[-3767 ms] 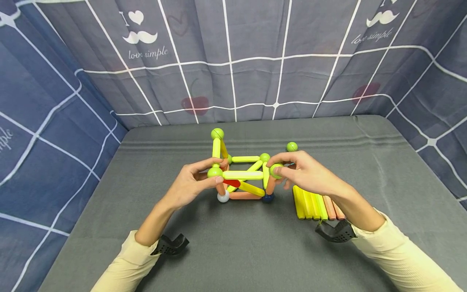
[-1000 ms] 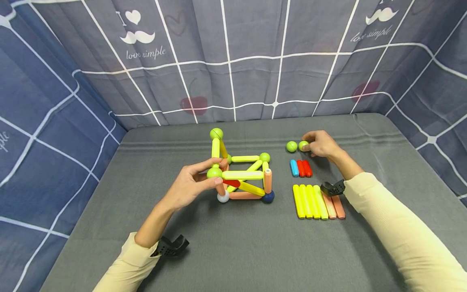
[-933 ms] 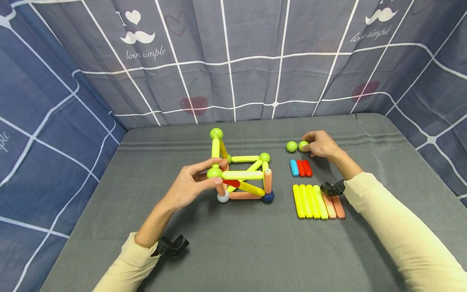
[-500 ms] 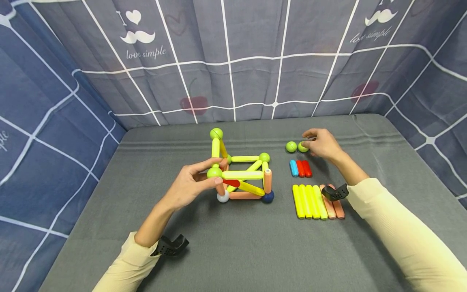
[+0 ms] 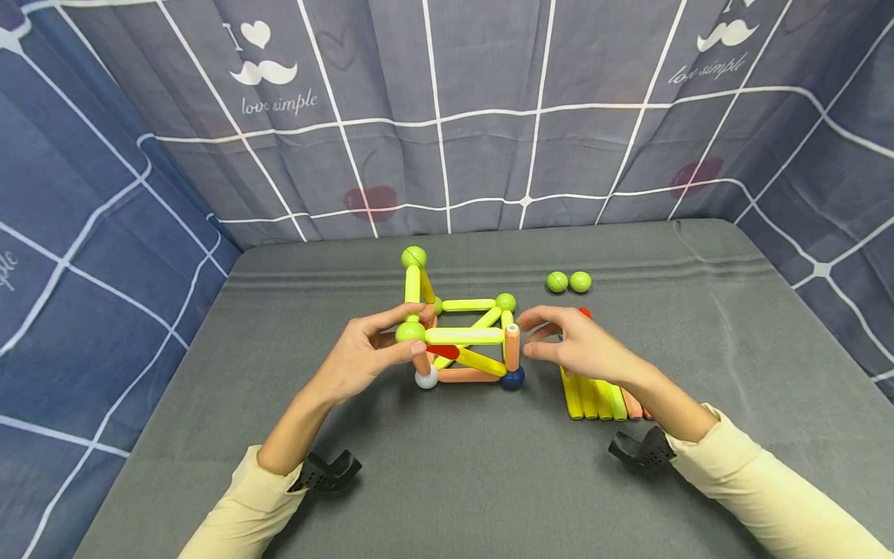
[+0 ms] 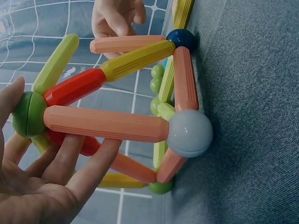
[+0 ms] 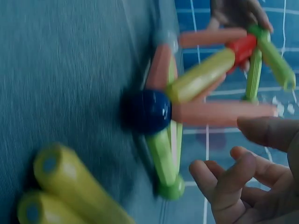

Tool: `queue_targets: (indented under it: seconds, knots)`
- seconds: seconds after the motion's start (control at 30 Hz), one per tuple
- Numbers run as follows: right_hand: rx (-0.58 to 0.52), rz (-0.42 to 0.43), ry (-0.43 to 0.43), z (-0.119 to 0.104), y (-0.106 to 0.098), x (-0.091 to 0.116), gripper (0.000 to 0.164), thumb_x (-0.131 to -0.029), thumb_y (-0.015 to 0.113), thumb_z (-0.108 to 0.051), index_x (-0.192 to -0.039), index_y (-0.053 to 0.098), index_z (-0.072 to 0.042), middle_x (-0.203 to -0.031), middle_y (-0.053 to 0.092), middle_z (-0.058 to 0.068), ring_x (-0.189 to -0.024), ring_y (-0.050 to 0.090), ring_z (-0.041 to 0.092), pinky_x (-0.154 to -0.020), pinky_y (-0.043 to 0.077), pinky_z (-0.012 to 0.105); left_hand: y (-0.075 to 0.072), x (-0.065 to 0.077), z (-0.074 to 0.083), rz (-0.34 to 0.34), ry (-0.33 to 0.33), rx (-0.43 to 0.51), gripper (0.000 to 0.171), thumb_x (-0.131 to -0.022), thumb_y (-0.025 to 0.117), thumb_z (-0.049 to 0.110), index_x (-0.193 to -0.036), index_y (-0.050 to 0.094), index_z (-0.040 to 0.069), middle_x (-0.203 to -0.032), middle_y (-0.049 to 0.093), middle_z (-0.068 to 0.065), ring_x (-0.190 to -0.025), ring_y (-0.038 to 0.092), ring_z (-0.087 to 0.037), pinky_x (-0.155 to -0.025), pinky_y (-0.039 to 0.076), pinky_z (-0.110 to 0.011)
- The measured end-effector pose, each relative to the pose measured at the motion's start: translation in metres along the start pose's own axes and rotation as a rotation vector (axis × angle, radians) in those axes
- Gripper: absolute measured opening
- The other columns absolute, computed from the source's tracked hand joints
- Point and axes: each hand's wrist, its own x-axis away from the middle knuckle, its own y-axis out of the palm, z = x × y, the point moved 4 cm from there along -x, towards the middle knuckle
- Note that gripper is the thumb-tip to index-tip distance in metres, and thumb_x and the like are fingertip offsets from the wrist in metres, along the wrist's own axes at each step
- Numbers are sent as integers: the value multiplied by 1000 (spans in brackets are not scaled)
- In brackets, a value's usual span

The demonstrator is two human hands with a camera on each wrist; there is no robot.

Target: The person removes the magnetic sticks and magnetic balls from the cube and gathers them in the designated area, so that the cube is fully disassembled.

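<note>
A frame of magnetic rods and balls stands on the grey cloth. My left hand (image 5: 352, 359) grips its near upper corner at a green ball (image 5: 410, 332), thumb in front and fingers behind. From that ball a lime rod (image 5: 464, 335) runs rightward, its right end without a ball. An orange rod (image 5: 512, 349) rises from a dark blue ball (image 7: 148, 111) and is bare on top. Beside this rod, my right hand (image 5: 583, 345) has thumb and fingers parted with nothing between them. A grey-white ball (image 6: 189, 133) sits at the front left base corner.
Two loose green balls (image 5: 580, 282) lie at the back right. Right of the frame, yellow rods (image 5: 590, 400) and orange rods lie in a row, partly under my right hand. A red rod (image 5: 585, 313) peeks out behind it. A patterned curtain (image 5: 482, 155) stands behind.
My right hand first carries a green ball from the frame to the back right and lets it go beside another. Then it returns to the upright orange rod. My left hand stays put.
</note>
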Motion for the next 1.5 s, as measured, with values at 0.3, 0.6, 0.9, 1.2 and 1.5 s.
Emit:
queue_targets:
  seconds: [0.3,0.6,0.9,1.2,1.5]
  knots:
    - [-11,-34,-68,-3,25,2,2,-95,68,-12,-95,66,-11,-98,67,3,-94,64,22,-59,53,30,0,0,-2,10,-20,-16,44,-91,72,11,-134,62,16,-126,64,-6,-102,66,-27,-89,56,-37]
    - [4,-37,-72,-2,26,2,4,-98,63,-13,-96,64,-10,-95,66,3,-77,64,28,-49,49,29,-3,1,-2,43,-85,-67,50,-90,74,14,-137,59,15,-130,63,-5,-97,68,-27,-81,56,-31]
    - [15,-39,-45,-2,27,2,4,-98,63,-13,-99,63,-9,-97,67,5,-49,58,24,-45,53,34,-3,1,-2,39,-81,-93,50,-90,75,16,-137,59,16,-132,61,-12,-95,67,-26,-80,55,-30]
    - [33,-31,-45,-4,28,2,5,-98,62,-11,-95,59,-13,-94,66,6,-50,61,25,-50,55,34,-3,1,-4,38,-87,-88,50,-90,75,17,-137,59,18,-132,62,-6,-97,68,-26,-81,55,-30]
    - [-109,-39,-12,-2,25,4,12,-101,56,-9,-110,58,-1,-109,59,22,-70,66,37,-56,60,37,-3,1,-3,36,-82,-74,51,-90,74,15,-138,59,16,-133,60,-11,-98,67,-26,-82,55,-30]
